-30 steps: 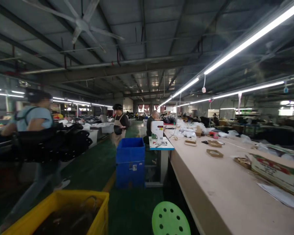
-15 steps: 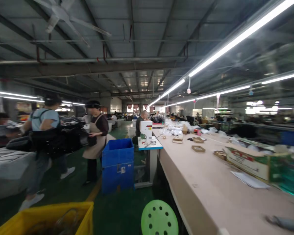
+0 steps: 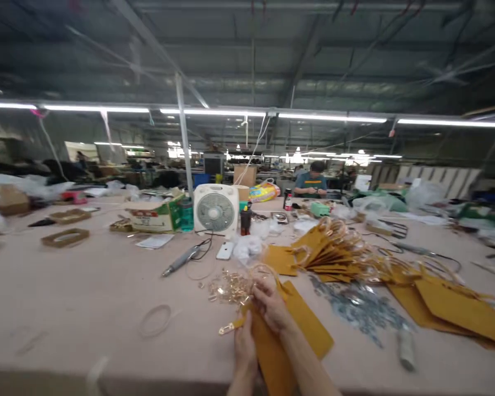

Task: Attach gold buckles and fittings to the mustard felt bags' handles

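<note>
Over the near edge of the table, both hands are on a mustard-yellow bag piece (image 3: 272, 352). My left hand (image 3: 245, 341) is closed around its left side, where a short strap with a gold metal clasp (image 3: 226, 329) sticks out. My right hand (image 3: 270, 305) has its fingers bent together at the upper part of the piece; anything small between them is hidden. Just beyond the fingers lies a heap of small gold metal fittings (image 3: 231, 287). Another flat mustard-yellow piece (image 3: 307, 319) shows to the right of my right wrist.
A fanned stack of mustard-yellow pieces (image 3: 330, 253) lies right of centre, beside scattered silvery parts (image 3: 363, 308). Further back stand a box fan (image 3: 216, 210), a white phone (image 3: 225, 251) and a corded grey tool (image 3: 181, 260). A person (image 3: 311, 181) sits across the table.
My view has swung right, from the aisle with people, blue bin and green stool to the table. Both hands and the mustard-yellow piece, out of sight before, now show.
</note>
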A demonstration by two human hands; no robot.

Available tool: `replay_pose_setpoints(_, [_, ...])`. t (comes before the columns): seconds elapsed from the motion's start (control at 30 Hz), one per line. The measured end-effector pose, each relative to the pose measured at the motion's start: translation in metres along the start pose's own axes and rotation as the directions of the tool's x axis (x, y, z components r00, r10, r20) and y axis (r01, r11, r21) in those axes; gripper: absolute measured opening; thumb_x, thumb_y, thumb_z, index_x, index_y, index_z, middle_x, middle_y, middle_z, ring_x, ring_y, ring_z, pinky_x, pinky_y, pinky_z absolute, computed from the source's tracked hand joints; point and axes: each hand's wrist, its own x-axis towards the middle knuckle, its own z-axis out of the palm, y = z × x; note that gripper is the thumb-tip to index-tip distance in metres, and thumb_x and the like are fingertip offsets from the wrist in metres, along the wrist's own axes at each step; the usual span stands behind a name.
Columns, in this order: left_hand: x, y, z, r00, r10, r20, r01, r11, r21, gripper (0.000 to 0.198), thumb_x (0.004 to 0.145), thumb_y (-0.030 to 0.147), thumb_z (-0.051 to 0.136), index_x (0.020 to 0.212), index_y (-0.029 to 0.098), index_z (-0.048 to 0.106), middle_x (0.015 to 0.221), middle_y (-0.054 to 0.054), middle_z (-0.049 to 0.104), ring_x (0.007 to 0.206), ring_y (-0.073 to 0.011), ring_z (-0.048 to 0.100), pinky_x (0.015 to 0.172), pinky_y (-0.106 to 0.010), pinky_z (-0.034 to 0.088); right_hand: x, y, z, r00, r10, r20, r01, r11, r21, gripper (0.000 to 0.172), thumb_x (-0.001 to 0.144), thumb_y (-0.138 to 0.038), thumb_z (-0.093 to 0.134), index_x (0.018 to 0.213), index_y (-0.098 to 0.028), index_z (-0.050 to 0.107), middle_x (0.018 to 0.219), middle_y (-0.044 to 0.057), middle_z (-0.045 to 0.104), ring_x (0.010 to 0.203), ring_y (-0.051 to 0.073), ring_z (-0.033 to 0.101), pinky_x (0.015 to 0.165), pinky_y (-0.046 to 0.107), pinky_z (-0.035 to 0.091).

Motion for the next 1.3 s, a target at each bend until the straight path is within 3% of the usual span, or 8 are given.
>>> replay_pose_setpoints(0.23, [0.002,0.006,-0.01,0.998,0.005,0.058,0.002,0.994,-0.109,0.052,0.087,0.035,0.075,0.135,0.018,0.064,0.128,-0.015,0.073,0.119,-0.0322,0.07,0.114,-0.049,0.053,-0.001,0.016,-0.007,1.0,-0.01,-0.021,0.011,0.997,0.073,0.049,0.07,-0.026,0.096,0.114,-0.026,0.077,0.102,0.002,0.078,0.083,0.014,0.072,0.068,0.019,0.058])
replay_pose_setpoints(0.47, [0.0,0.005,-0.003,0.996,-0.007,0.086,0.02,0.988,-0.152,0.06,0.079,0.046,0.085,0.128,0.016,0.067,0.125,-0.017,0.074,0.12,-0.0346,0.07,0.11,-0.047,0.056,-0.005,0.025,-0.027,0.998,0.003,-0.055,0.003,0.995,0.098,0.048,0.074,-0.033,0.093,0.119,-0.028,0.076,0.114,0.002,0.077,0.091,0.013,0.072,0.079,0.02,0.061])
replay_pose_setpoints(0.63, [0.004,0.012,0.001,0.993,-0.017,0.115,0.033,0.99,-0.137,0.06,0.077,0.052,0.086,0.121,0.014,0.069,0.119,-0.017,0.076,0.117,-0.0348,0.071,0.106,-0.048,0.057,-0.008,0.031,-0.038,0.982,-0.107,-0.153,0.108,0.994,0.001,0.046,0.073,-0.036,0.094,0.115,-0.029,0.076,0.109,0.002,0.077,0.088,0.014,0.071,0.075,0.022,0.062])
replay_pose_setpoints(0.9, [0.029,0.029,0.009,0.991,-0.083,0.108,0.092,0.992,-0.082,0.059,0.075,0.058,0.085,0.107,0.009,0.072,0.093,-0.016,0.079,0.093,-0.0337,0.076,0.09,-0.047,0.063,-0.01,0.034,-0.048,0.962,-0.211,-0.176,0.157,0.948,-0.277,0.042,0.081,-0.05,0.086,0.112,-0.024,0.075,0.106,0.008,0.077,0.086,0.019,0.072,0.076,0.032,0.061])
replay_pose_setpoints(1.0, [0.032,0.032,0.009,0.98,-0.127,0.155,0.146,0.982,-0.119,0.054,0.075,0.057,0.084,0.096,0.008,0.073,0.086,-0.016,0.078,0.092,-0.0339,0.076,0.089,-0.047,0.063,-0.012,0.041,-0.048,0.958,-0.272,-0.088,0.19,0.835,-0.516,0.037,0.089,-0.048,0.078,0.116,-0.023,0.075,0.097,0.006,0.074,0.079,0.018,0.07,0.074,0.031,0.06])
replay_pose_setpoints(1.1, [0.031,0.032,0.007,0.974,-0.119,0.193,0.153,0.974,-0.169,0.053,0.077,0.058,0.084,0.091,0.009,0.072,0.091,-0.017,0.078,0.095,-0.0331,0.076,0.092,-0.046,0.062,-0.016,0.046,-0.044,0.909,-0.402,0.106,0.352,0.608,-0.712,0.027,0.098,-0.041,0.068,0.117,-0.024,0.076,0.099,0.007,0.069,0.076,0.017,0.065,0.069,0.031,0.058])
replay_pose_setpoints(1.2, [0.031,0.031,0.005,0.978,-0.081,0.19,0.123,0.967,-0.221,0.054,0.079,0.056,0.083,0.104,0.009,0.073,0.103,-0.017,0.078,0.103,-0.0329,0.074,0.099,-0.047,0.061,-0.017,0.046,-0.04,0.83,-0.504,0.239,0.464,0.388,-0.796,0.023,0.099,-0.034,0.064,0.115,-0.024,0.078,0.106,0.01,0.07,0.094,0.022,0.067,0.084,0.038,0.059])
replay_pose_setpoints(1.3, [0.032,0.03,0.003,0.977,-0.088,0.193,0.131,0.966,-0.225,0.052,0.083,0.053,0.081,0.109,0.009,0.073,0.107,-0.018,0.078,0.11,-0.034,0.072,0.105,-0.048,0.058,-0.017,0.044,-0.036,0.809,-0.526,0.261,0.465,0.302,-0.832,0.02,0.097,-0.033,0.068,0.111,-0.023,0.079,0.111,0.012,0.07,0.104,0.025,0.067,0.093,0.042,0.057])
